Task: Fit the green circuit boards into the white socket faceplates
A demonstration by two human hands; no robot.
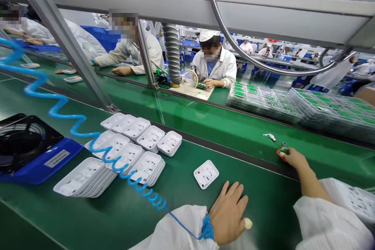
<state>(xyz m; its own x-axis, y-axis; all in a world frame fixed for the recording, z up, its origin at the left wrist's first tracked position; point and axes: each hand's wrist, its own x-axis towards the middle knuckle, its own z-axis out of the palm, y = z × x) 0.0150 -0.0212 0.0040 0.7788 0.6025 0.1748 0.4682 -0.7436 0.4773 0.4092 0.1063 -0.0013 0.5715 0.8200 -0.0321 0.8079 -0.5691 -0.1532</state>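
The right hand (294, 159) reaches across the dark rail (234, 155) at the far edge of the green worktop (181, 191), its fingertips closed on a small orange-edged part with a green board (281, 152) — this part is over the glossy green strip (202, 119) beyond the rail, with a small white plastic connector (272, 137) just beside it on the left. The left hand (227, 215) is open, palm down and fingers spread, with a pale cover (248, 224) on its thumb tip and a blue fabric wrist strap (207, 228) joined to a coiled blue cord (76, 128). Just beyond its fingertips lies a single shallow white plastic shell (206, 174) with dark slots, well apart from the stacked white plastic shells (148, 168) on the left. Farther left stands a black fan in a blue housing (63, 160); more white shells (351, 199) sit beside the right sleeve (328, 222). On the far side, a co-worker in a white coat (215, 62) sits left of stacked clear plastic trays (263, 103) — these carry green boards.
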